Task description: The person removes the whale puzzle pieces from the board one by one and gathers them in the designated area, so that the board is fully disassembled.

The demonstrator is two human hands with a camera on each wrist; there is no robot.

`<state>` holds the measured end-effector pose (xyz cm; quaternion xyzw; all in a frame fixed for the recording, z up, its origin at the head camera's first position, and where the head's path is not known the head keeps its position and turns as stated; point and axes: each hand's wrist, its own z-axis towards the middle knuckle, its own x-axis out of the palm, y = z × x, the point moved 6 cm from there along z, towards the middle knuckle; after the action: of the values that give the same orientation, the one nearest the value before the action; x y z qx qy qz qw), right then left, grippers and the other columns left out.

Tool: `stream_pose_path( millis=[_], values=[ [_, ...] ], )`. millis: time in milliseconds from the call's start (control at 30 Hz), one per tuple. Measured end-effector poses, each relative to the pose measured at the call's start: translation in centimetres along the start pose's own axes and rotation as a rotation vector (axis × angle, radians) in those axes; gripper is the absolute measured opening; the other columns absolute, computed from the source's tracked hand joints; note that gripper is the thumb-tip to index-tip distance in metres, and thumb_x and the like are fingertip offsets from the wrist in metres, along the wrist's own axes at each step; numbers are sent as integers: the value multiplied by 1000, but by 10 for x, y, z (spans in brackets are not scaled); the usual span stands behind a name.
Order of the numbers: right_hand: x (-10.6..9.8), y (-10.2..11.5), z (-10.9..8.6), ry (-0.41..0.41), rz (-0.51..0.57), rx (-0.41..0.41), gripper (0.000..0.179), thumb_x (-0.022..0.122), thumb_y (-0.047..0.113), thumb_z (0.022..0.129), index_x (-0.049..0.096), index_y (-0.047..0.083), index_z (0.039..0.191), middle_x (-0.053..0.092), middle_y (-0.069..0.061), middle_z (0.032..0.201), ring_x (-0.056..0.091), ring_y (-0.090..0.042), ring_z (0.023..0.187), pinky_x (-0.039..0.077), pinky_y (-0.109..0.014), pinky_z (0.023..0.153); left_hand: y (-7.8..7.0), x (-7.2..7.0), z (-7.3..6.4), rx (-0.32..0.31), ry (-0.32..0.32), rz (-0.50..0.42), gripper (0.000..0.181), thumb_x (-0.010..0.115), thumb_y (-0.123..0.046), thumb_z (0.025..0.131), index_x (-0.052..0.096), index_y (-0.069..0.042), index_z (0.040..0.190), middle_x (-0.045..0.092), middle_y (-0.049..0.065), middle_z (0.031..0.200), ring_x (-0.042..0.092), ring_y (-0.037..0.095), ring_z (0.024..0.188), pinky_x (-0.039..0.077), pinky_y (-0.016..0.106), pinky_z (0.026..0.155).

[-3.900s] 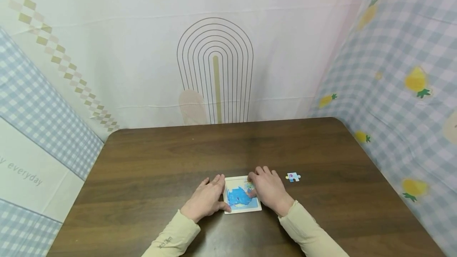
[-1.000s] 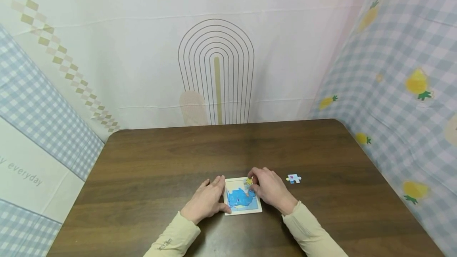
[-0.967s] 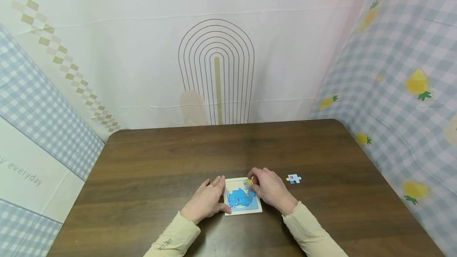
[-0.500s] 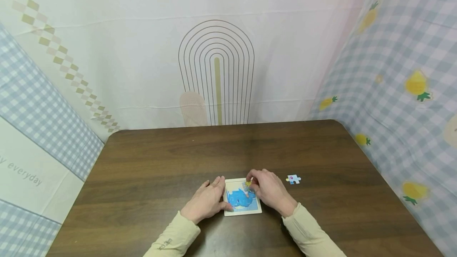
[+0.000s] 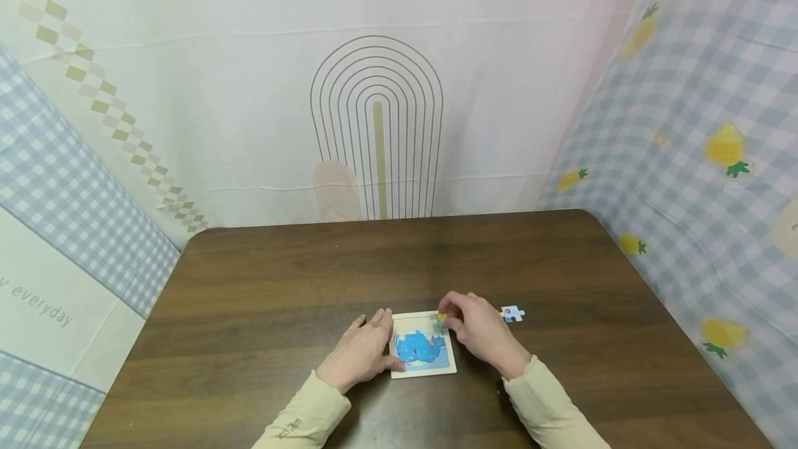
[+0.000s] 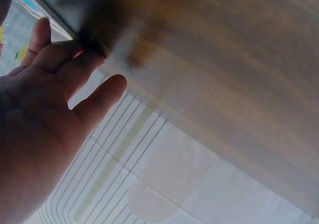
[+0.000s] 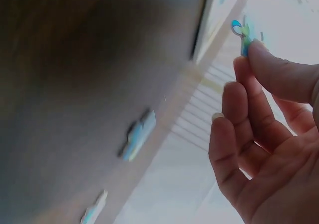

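A jigsaw puzzle in a pale square frame (image 5: 424, 373) lies on the table, with a blue whale picture in it. Along the frame's left edge rests my left hand (image 5: 357, 353), fingers extended and thumb over its lower left part. My right hand (image 5: 483, 331) pinches a puzzle piece (image 7: 245, 35) between thumb and index finger, above the frame's upper right corner. Yellow shows on this piece at the fingertips in the head view. The right wrist view has the piece tilted on edge and partly covered by the thumb.
A loose pale blue puzzle piece (image 5: 513, 313) with a pink swirl lies right of the frame, just past my right hand. Two puzzle pieces on the table (image 5: 299, 276) show in the right wrist view, one nearer piece (image 7: 138, 136) among them. Patterned cloth (image 5: 262, 102) hangs behind.
My right hand shifts slightly right and lifts a little from the frame's upper right corner, the piece still pinched. My left hand stays on the frame's left edge.
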<state>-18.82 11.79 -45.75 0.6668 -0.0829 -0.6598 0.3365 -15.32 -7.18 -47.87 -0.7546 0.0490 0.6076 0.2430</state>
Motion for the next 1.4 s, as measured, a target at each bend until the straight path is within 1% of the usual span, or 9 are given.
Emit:
stream_pose_path(
  millis=[133, 267, 433, 533, 700, 833, 1067, 1267, 1400],
  values=[
    [-15, -12, -3, 6, 24, 35, 16, 76, 6, 83, 68, 19, 90, 55, 10, 73, 49, -10, 67, 45, -29, 60, 1, 0, 0, 2, -3, -11, 89, 76, -48, 79, 43, 7, 141, 43, 21, 147, 37, 30, 139, 30, 51, 111],
    [-37, -30, -7, -8, 46, 40, 13, 74, 7, 85, 68, 17, 91, 60, 7, 74, 52, -9, 64, 46, -27, 60, 2, 0, 0, 0, -6, -25, 89, 76, -47, 79, 43, 7, 141, 43, 21, 147, 37, 30, 139, 30, 51, 111],
    [-75, -55, -14, -99, 76, 71, 9, 72, 9, 88, 70, 13, 96, 64, 3, 77, 55, -11, 65, 47, -26, 56, 3, -1, 0, -3, -4, -35, 89, 76, -47, 79, 43, 7, 141, 42, 21, 147, 36, 30, 139, 29, 52, 111],
    [-95, -71, -19, -145, 49, 97, 10, 71, 12, 89, 71, 12, 99, 66, 2, 80, 56, -13, 66, 47, -27, 56, 3, -2, -2, -7, 0, -42, 89, 76, -47, 79, 42, 8, 141, 42, 21, 147, 36, 31, 139, 29, 52, 112],
    [-115, -98, -25, -172, 26, 158, 12, 69, 15, 91, 72, 10, 101, 69, -2, 85, 58, -16, 69, 46, -29, 57, 3, -3, -3, -5, 0, -38, 90, 76, -47, 79, 42, 8, 142, 42, 22, 147, 37, 31, 139, 29, 52, 111],
    [-115, -117, -27, -147, 57, 208, 14, 69, 15, 91, 73, 7, 103, 71, -5, 89, 60, -19, 72, 47, -31, 59, 2, -3, -2, -3, -2, -29, 89, 76, -46, 79, 42, 8, 141, 42, 22, 147, 37, 31, 139, 30, 52, 111],
    [-97, -141, -33, -83, 73, 299, 18, 67, 16, 93, 72, 6, 106, 71, -9, 101, 62, -21, 83, 49, -36, 68, 2, 1, -2, -3, 5, -31, 90, 75, -48, 79, 42, 7, 142, 41, 21, 148, 36, 30, 139, 29, 52, 111],
    [-89, -151, -34, -107, 51, 328, 21, 65, 14, 93, 70, 2, 108, 68, -7, 89, 59, -20, 75, 47, -35, 65, 2, 3, -1, 11, -13, -21, 90, 75, -49, 79, 43, 7, 141, 43, 21, 147, 37, 30, 138, 31, 53, 111],
    [-88, -156, -34, -110, 18, 367, 22, 66, 15, 92, 69, -2, 106, 68, -12, 89, 61, -26, 77, 50, -40, 67, 2, 2, 0, 12, -16, -15, 92, 75, -50, 79, 41, 7, 142, 42, 22, 147, 37, 30, 139, 30, 52, 111]
  ],
)
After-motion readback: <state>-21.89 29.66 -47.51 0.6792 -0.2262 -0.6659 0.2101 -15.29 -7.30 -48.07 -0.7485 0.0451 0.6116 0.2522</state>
